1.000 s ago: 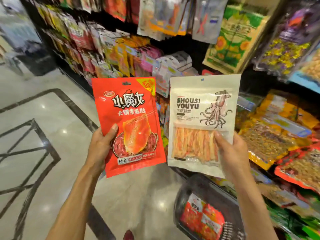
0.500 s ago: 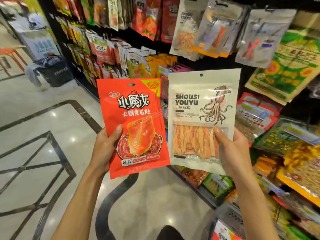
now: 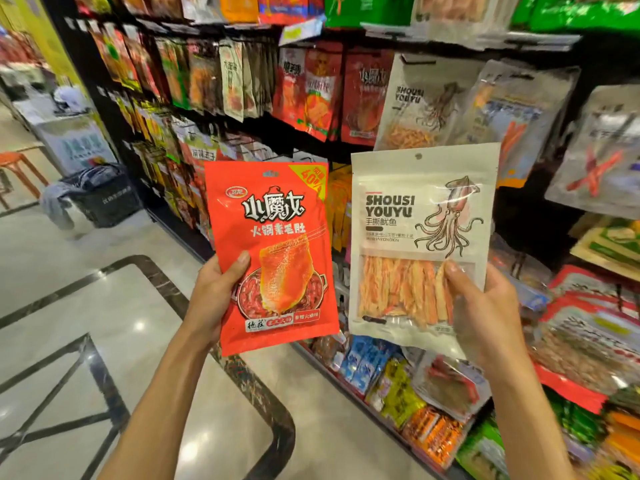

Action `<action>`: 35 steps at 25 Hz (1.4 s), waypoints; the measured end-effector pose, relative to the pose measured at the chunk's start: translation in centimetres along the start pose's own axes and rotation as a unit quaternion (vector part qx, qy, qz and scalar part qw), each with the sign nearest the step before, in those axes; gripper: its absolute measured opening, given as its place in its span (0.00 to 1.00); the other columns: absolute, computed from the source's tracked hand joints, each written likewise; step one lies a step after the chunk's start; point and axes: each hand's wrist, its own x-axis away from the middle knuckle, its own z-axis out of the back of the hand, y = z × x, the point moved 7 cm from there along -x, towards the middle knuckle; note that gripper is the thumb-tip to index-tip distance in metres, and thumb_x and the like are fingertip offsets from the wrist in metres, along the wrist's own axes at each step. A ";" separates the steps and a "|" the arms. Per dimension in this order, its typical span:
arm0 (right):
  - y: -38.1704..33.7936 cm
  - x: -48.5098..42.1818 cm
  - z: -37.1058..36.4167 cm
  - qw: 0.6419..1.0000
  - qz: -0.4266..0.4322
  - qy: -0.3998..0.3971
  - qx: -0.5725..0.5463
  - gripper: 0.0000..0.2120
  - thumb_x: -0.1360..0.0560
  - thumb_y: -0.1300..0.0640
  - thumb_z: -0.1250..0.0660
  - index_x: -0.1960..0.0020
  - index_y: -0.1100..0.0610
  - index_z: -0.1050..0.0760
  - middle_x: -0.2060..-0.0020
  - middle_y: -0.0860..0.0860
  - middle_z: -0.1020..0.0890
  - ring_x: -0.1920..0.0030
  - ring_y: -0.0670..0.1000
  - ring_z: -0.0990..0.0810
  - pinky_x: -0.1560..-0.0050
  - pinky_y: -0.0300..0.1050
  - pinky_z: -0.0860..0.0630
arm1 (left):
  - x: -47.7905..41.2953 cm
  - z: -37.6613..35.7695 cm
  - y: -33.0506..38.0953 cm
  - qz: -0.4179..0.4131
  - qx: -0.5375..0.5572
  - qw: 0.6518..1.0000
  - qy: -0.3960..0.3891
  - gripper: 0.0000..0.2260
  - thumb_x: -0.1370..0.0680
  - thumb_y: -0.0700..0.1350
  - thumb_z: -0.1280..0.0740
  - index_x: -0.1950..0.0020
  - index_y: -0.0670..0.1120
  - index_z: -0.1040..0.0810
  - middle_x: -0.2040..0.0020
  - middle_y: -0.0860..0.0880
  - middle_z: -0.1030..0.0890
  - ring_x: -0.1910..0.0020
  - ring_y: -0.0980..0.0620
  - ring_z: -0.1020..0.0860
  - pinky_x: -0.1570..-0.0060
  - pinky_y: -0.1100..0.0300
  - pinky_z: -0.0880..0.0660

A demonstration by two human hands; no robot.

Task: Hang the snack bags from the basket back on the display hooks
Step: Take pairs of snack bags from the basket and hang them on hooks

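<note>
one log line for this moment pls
left hand: holds red foil snack bag | right hand: holds cream squid snack bag | both upright, apart, unhung | matching squid bags on hook

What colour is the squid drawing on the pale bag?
Reddish-brown line drawing of a squid on the cream bag, head view.

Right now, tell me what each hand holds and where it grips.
Left hand grips the red bag at its lower left edge; right hand grips the squid bag at its lower right.
</note>
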 end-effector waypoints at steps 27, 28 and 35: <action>-2.7 -12.1 -14.8 0.947 0.031 0.296 0.118 0.12 0.23 0.58 0.33 0.39 0.56 0.21 0.49 0.46 0.15 0.50 0.43 0.18 0.52 0.39 0.27 | -38.0 -6.3 2.2 0.068 0.066 0.942 -0.323 0.08 0.19 0.38 0.41 0.45 0.44 0.22 0.54 0.49 0.14 0.58 0.53 0.16 0.55 0.58 0.18; -2.8 -12.1 -15.3 0.946 0.033 0.301 0.117 0.13 0.23 0.57 0.33 0.39 0.56 0.21 0.49 0.47 0.15 0.49 0.43 0.18 0.52 0.39 0.27 | -38.7 -6.8 2.3 0.069 0.071 0.939 -0.329 0.08 0.19 0.38 0.41 0.45 0.44 0.22 0.54 0.49 0.14 0.57 0.53 0.16 0.53 0.57 0.18; -3.4 -12.9 -17.5 0.938 0.043 0.322 0.118 0.12 0.23 0.54 0.32 0.41 0.53 0.20 0.51 0.41 0.15 0.51 0.39 0.18 0.50 0.38 0.25 | -42.2 -8.7 2.9 0.052 0.103 0.927 -0.358 0.09 0.18 0.39 0.40 0.40 0.45 0.24 0.48 0.49 0.15 0.49 0.51 0.17 0.52 0.57 0.20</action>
